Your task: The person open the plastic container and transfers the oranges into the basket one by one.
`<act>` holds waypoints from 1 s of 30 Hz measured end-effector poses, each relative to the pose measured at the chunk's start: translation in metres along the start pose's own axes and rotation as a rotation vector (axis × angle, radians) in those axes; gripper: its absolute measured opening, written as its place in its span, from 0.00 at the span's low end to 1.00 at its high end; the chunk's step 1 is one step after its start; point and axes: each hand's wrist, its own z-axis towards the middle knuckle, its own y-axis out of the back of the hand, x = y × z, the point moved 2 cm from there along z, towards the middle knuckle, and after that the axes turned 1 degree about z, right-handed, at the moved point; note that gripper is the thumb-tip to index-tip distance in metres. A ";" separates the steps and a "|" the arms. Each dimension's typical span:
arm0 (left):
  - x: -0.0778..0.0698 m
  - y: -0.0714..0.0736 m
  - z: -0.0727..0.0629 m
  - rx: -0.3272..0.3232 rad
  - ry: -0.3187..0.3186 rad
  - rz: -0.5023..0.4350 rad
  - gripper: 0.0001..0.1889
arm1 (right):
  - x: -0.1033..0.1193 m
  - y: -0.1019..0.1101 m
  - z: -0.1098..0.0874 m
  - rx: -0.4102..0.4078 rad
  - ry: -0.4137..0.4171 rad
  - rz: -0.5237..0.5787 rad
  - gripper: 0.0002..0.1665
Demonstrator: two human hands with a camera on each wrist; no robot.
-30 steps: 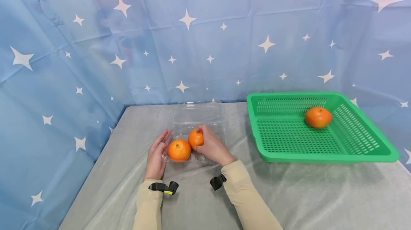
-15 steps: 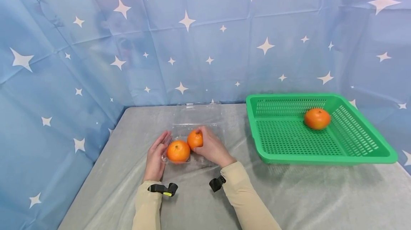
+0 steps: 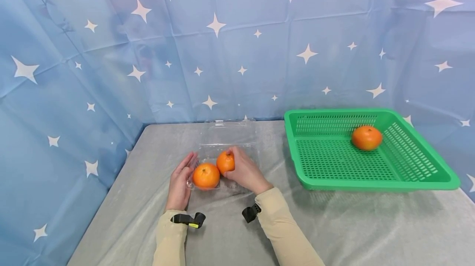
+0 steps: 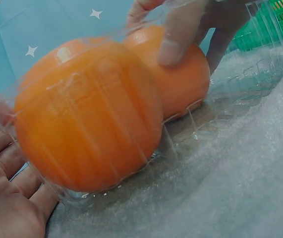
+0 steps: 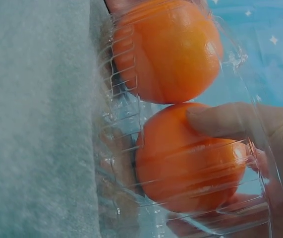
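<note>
An open clear plastic clamshell box (image 3: 241, 184) lies on the table with two oranges in it. At its front left corner is one orange (image 3: 205, 175). Right behind that one, the other orange (image 3: 225, 163) is held by my right hand (image 3: 248, 171), the thumb on its near side and the fingers over the back. In the right wrist view the held orange (image 5: 186, 163) touches its neighbour (image 5: 171, 49). My left hand (image 3: 180, 185) rests along the box's left side, fingers extended; in the left wrist view its palm (image 4: 7, 198) faces the clear wall.
A green plastic basket (image 3: 356, 184) stands on the right side of the table, with a single orange (image 3: 366, 137) toward its back right. The box's clear lid (image 3: 228, 134) is folded back. Behind the grey-covered table (image 3: 122, 216) hangs a blue star-patterned curtain (image 3: 252, 55).
The head view has tilted up very slightly. Both hands, the oranges and the box keep their places.
</note>
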 end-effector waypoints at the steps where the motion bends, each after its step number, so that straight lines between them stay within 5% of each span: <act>1: 0.000 0.000 0.000 -0.006 0.003 -0.002 0.25 | 0.000 0.000 0.000 0.000 -0.001 -0.002 0.34; 30: 0.000 0.000 0.000 -0.011 0.014 -0.003 0.26 | 0.001 -0.001 -0.002 -0.033 -0.059 0.007 0.34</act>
